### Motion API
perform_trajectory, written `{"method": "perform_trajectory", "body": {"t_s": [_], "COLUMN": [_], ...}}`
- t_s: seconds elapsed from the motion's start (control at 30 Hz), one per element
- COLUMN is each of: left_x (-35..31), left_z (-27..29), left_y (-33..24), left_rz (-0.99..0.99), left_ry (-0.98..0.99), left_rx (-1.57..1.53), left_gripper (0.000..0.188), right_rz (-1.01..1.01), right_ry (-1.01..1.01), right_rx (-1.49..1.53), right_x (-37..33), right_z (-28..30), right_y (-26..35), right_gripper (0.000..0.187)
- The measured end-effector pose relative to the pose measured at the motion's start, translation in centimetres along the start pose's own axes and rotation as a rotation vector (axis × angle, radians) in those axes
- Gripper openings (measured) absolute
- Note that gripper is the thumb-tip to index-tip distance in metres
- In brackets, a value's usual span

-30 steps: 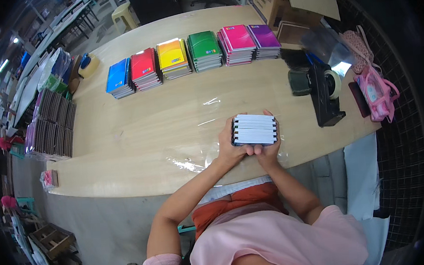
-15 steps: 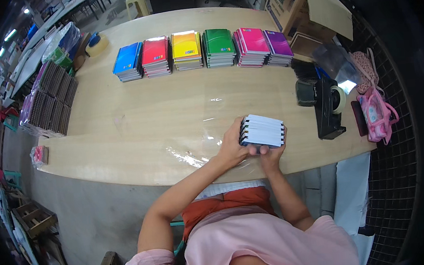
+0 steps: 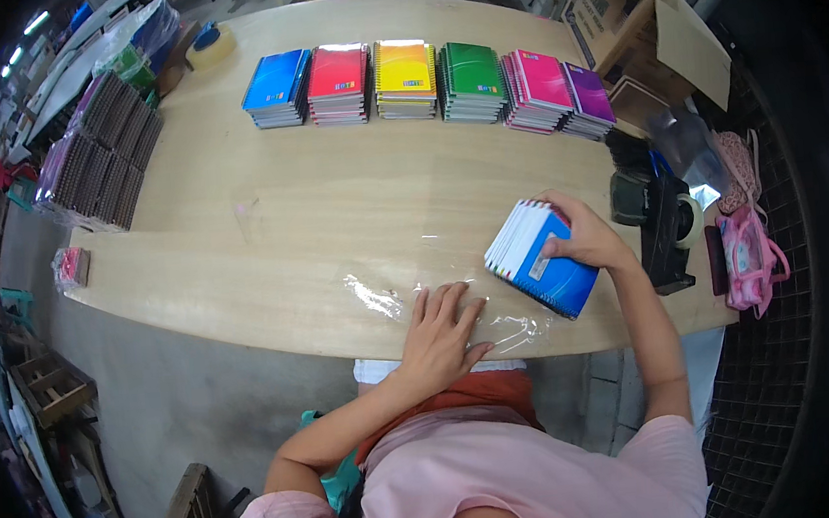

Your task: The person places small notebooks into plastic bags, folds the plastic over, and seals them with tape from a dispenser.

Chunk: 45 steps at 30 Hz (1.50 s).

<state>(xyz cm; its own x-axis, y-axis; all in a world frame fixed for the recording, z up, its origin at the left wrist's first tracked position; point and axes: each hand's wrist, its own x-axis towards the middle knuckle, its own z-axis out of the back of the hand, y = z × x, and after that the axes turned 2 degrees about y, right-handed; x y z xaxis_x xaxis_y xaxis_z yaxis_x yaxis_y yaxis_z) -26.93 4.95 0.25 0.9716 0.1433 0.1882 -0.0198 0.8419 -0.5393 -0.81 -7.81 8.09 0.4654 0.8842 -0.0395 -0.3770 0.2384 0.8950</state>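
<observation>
My right hand (image 3: 583,231) grips a stack of small spiral notebooks (image 3: 543,259) with a blue cover on top, its thumb on the cover and its fingers over the far edge. The stack is tilted, white page edges facing left. My left hand (image 3: 442,330) lies with fingers spread on a clear plastic sheet (image 3: 513,329) near the table's front edge. Across the far side stands a row of notebook stacks: blue (image 3: 276,85), red (image 3: 339,80), yellow (image 3: 404,75), green (image 3: 470,77), pink (image 3: 539,84) and purple (image 3: 589,94).
Right of the notebooks stand a black tape dispenser (image 3: 664,234) and a pink pouch (image 3: 747,257). An open cardboard box (image 3: 610,24) is at the far right. Wrapped notebook piles (image 3: 100,157), a tape roll (image 3: 211,47) and a small pink packet (image 3: 71,267) lie along the left.
My left hand has let go of the notebook stack and moved down-left onto the plastic. My right hand has turned the stack, showing its blue cover. The view has shifted slightly.
</observation>
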Motion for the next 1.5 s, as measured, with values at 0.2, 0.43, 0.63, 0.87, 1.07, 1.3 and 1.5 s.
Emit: {"method": "perform_trajectory", "body": {"t_s": [0.2, 0.43, 0.63, 0.87, 1.07, 1.3, 1.5], "left_x": [-0.3, -0.5, -0.5, -0.6, -0.5, -0.6, -1.0], "left_z": [-0.3, -0.6, -0.3, -0.2, -0.2, -0.3, -0.7], "left_y": [0.0, 0.2, 0.2, 0.1, 0.0, -0.1, -0.1], "left_rz": [0.016, 0.031, 0.026, 0.02, 0.024, 0.027, 0.012], "left_ry": [-0.023, -0.033, -0.034, -0.026, -0.03, -0.029, -0.006], "left_rx": [-0.003, -0.006, -0.026, -0.022, -0.006, -0.015, 0.004], "left_gripper": [0.064, 0.063, 0.059, 0.059, 0.06, 0.061, 0.063], "right_rz": [-0.124, -0.191, -0.231, -0.277, -0.136, -0.18, -0.087], "right_ry": [0.443, 0.468, 0.472, 0.47, 0.395, 0.362, 0.285], "right_rx": [-0.327, -0.378, -0.46, -0.448, -0.495, -0.6, -0.626], "right_x": [4.6, 7.2, 7.8, 8.1, 8.0, 8.3, 8.2], "right_z": [-1.7, -3.3, -3.4, -3.4, -3.6, -3.5, -3.3], "right_y": [0.1, 0.0, -1.0, -0.4, -0.8, -0.8, -1.0], "right_gripper": [0.083, 0.077, 0.079, 0.076, 0.078, 0.075, 0.083]}}
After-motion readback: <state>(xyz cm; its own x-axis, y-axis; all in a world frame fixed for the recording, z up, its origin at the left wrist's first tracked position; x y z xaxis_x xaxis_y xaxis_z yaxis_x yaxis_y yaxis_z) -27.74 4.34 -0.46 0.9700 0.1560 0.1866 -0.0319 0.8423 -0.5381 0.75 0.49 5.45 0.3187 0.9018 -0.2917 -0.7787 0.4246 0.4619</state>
